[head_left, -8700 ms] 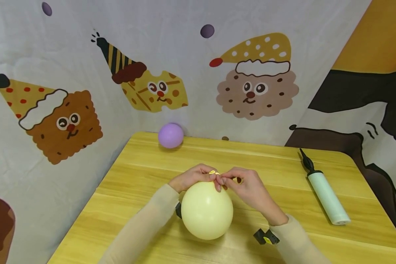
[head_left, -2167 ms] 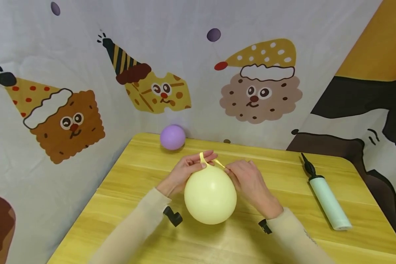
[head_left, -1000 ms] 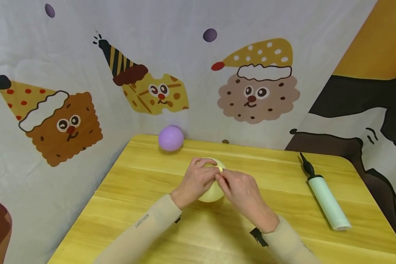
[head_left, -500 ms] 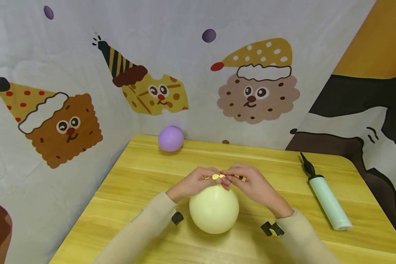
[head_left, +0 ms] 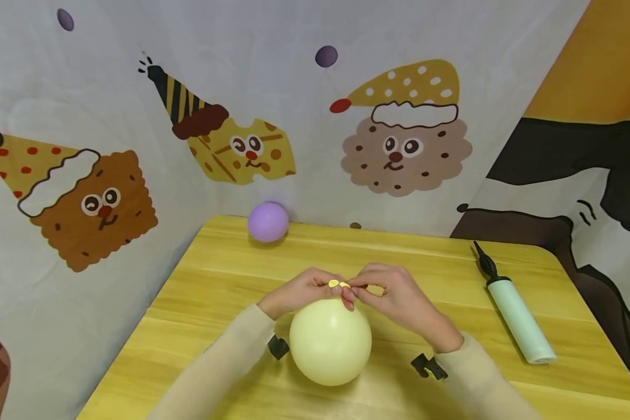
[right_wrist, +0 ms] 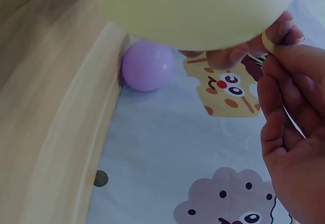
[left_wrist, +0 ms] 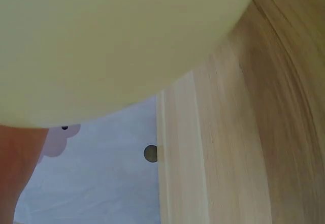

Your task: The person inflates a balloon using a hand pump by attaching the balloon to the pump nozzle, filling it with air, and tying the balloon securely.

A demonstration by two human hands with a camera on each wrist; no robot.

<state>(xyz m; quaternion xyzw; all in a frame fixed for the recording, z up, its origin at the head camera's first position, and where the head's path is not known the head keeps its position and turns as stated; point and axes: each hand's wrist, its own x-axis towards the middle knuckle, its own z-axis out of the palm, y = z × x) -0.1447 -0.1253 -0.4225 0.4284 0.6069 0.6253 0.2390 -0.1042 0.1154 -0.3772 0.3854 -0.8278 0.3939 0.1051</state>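
Observation:
A round, pale yellow balloon (head_left: pixel 331 344) hangs below both hands, its neck uppermost, close over the table. At the neck my left hand (head_left: pixel 305 293) pinches the balloon with thumb and fingers, and a small yellow loop shows above the thumb. From the other side my right hand (head_left: pixel 396 294) pinches the neck's end between thumb and forefinger. In the right wrist view, a thin yellow band of the neck lies at the right hand's (right_wrist: pixel 297 107) fingertips. The balloon (left_wrist: pixel 111 46) fills the upper part of the left wrist view and hides most of the left hand there.
A smaller purple balloon (head_left: pixel 268 222) rests at the table's back left edge, by the printed cloth wall. To the right lies a mint green hand pump (head_left: pixel 521 318) with a black nozzle. The wooden table (head_left: pixel 231 280) stretches under both arms.
A second ago the hands covered the balloon, and earlier its neck was stretched around the left fingers. Now the balloon hangs lower and nearer, with both hands at its neck.

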